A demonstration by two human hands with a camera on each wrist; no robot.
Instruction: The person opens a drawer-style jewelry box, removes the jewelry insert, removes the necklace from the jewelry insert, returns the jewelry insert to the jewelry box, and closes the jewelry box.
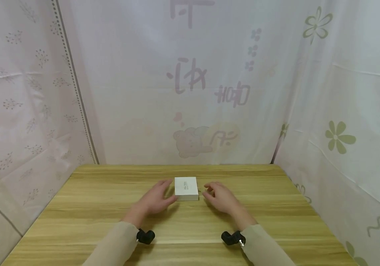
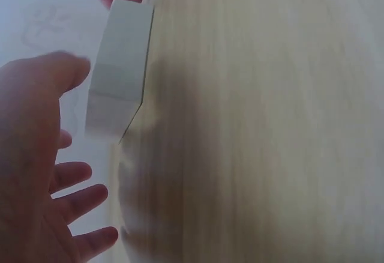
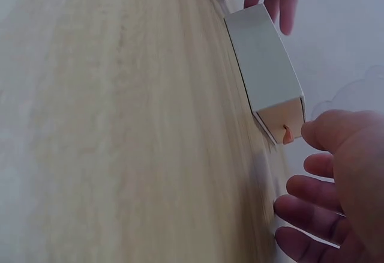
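A small white drawer-style box point(image 1: 186, 186) with dark printing on its lid lies flat on the wooden table. In the right wrist view, its peach-coloured end point(image 3: 277, 117) carries an orange ribbon tab point(image 3: 288, 134). My left hand point(image 1: 156, 197) is at the box's left side, thumb near the front corner and fingers spread, holding nothing. To the right of the box, my right hand point(image 1: 221, 197) has loosely bent fingers with nothing in them. Its thumb point(image 3: 336, 129) overlaps the ribbon end's edge in the right wrist view.
The wood-grain table point(image 1: 190, 229) reaches back to a pale printed curtain point(image 1: 136, 92). More patterned cloth hangs at the left point(image 1: 27, 92) and right point(image 1: 359, 111). A black wrist camera point(image 1: 145, 236) sits on the left sleeve, another black camera point(image 1: 232, 238) on the right.
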